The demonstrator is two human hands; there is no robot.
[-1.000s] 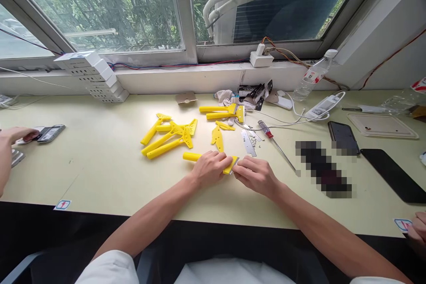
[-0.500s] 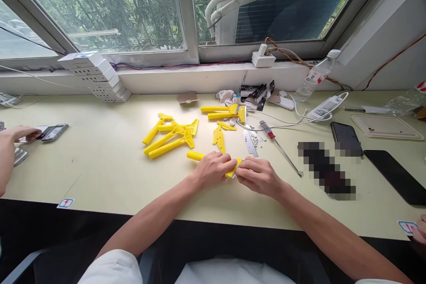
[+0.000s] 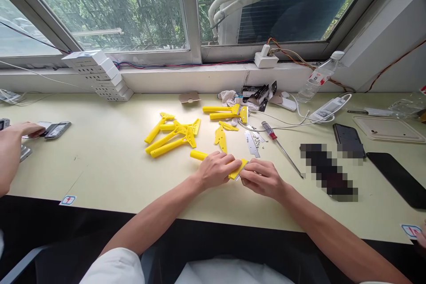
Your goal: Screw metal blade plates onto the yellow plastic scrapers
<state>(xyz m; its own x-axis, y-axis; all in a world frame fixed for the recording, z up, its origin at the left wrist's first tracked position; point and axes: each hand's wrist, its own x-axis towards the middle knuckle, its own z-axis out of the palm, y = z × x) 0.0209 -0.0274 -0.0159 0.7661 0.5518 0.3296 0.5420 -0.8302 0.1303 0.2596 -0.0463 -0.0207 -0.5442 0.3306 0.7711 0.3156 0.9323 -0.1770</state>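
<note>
My left hand (image 3: pixel 216 169) is closed over a yellow scraper (image 3: pixel 199 155), whose handle sticks out to the left. At its wide head, my right hand (image 3: pixel 264 179) has its fingers closed on the end of the metal blade (image 3: pixel 237 177). Just beyond my hands lie two loose yellow scraper pieces (image 3: pixel 220 138), thin metal blades (image 3: pixel 252 144) and several tiny screws (image 3: pixel 256 142). A screwdriver (image 3: pixel 270 132) with a clear and red handle rests to the right. Several yellow scraper handles (image 3: pixel 169 146) are grouped on the left, and two scrapers with blades (image 3: pixel 226 116) sit farther back.
A co-worker's hand (image 3: pixel 31 129) touches a phone-like device (image 3: pixel 58 130) at the left. White boxes (image 3: pixel 103 75) are stacked by the window. To the right are a power strip (image 3: pixel 328 108), a bottle (image 3: pixel 316 77), a phone (image 3: pixel 349 140) and a black slab (image 3: pixel 394 177).
The view has shifted slightly, so everything sits a little farther right. Both of my hands keep nearly the same hold on the scraper, with a bit more of its yellow head showing.
</note>
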